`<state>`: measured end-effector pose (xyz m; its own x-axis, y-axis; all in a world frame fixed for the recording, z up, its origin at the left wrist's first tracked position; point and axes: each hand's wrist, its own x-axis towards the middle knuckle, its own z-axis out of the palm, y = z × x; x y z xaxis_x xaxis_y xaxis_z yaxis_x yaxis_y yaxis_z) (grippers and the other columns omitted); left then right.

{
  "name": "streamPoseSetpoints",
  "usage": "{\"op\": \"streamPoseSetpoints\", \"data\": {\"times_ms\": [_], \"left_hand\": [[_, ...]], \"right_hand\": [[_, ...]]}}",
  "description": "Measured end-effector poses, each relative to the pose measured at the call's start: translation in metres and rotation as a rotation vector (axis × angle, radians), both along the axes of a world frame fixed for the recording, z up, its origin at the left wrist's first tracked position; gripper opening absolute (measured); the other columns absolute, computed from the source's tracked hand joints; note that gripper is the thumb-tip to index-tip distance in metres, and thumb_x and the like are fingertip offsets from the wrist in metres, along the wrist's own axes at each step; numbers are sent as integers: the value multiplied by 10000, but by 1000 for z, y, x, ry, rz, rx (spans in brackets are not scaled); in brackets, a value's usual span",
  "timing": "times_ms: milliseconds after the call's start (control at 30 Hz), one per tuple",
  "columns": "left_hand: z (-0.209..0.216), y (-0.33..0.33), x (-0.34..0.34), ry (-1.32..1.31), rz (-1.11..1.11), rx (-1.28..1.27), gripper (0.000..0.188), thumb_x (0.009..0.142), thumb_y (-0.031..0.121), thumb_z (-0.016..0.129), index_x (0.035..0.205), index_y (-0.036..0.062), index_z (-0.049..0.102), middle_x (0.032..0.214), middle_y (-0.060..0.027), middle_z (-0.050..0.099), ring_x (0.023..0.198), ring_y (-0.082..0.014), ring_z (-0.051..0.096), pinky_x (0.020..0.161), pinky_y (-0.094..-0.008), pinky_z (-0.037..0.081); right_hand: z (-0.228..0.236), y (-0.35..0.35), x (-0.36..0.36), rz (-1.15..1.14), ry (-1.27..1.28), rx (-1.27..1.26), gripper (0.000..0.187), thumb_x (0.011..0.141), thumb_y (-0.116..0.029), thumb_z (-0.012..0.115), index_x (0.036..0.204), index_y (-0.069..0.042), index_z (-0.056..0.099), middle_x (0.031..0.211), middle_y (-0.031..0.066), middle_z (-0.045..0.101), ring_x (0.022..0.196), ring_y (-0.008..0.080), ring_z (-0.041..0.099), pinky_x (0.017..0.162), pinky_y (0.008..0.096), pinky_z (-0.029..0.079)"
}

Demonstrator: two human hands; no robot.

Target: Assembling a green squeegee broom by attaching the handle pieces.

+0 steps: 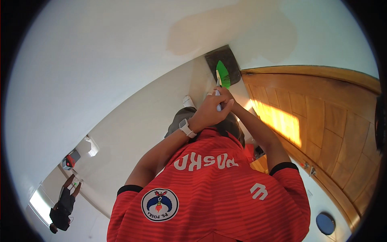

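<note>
A broom with green bristles (223, 76) and a pale, slim handle (218, 95) stretches out in front of me. My left hand (209, 112), with a white watch (187, 128) on its wrist, is closed around the handle. Farther along the handle, my right hand (225, 95) is closed too, its fingers partly hidden behind the left hand. The bristles lie over a dark, roughly square piece (231, 58) on the floor by the wall corner; I cannot tell whether it is a mat or a tile.
A wooden door (318, 117) with a patch of sunlight runs along the right. The pale wall (100, 60) curves across the left and far side. My foot in white (188, 101) stands on the light floor (137, 117). Another person (63, 205) is at the lower left.
</note>
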<state>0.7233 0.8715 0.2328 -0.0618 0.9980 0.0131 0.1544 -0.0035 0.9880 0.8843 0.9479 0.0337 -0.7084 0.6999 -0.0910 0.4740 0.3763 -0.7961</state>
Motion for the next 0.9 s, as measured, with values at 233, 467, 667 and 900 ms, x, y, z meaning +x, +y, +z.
{"op": "streamPoseSetpoints", "data": {"times_ms": [233, 467, 667, 900], "left_hand": [[-1, 20, 30, -76, -568, 56, 292, 892, 222, 714, 727, 26, 573, 644, -120, 597, 603, -275, 605, 591, -374, 459], [-5, 47, 58, -157, -795, 30, 369, 865, 319, 750, 709, 51, 548, 667, -109, 596, 613, -279, 579, 592, -378, 444], [-8, 76, 104, 18, -738, 77, 383, 867, 341, 734, 712, 54, 534, 658, -105, 582, 627, -283, 572, 593, -387, 433], [-10, 70, 105, -32, -575, 64, 335, 867, 282, 719, 694, 69, 528, 649, -102, 570, 636, -281, 573, 608, -393, 432]], "right_hand": [[-59, -19, 45, -339, 35, -18, 305, 918, -158, 658, 1199, -66, 582, 927, 172, 635, 819, 325, 632, 728, 414, 505], [-31, -13, 59, -291, 211, 240, 317, 960, -63, 639, 1266, -70, 553, 988, 84, 627, 778, 203, 611, 701, 335, 497], [-74, 4, 104, -521, 338, -96, 273, 917, -228, 682, 1163, -129, 619, 1029, 155, 662, 964, 344, 656, 824, 427, 523], [-50, 16, 91, -375, 265, 10, 285, 927, -248, 691, 1165, -113, 611, 1042, 151, 658, 958, 333, 654, 815, 422, 522]]}}
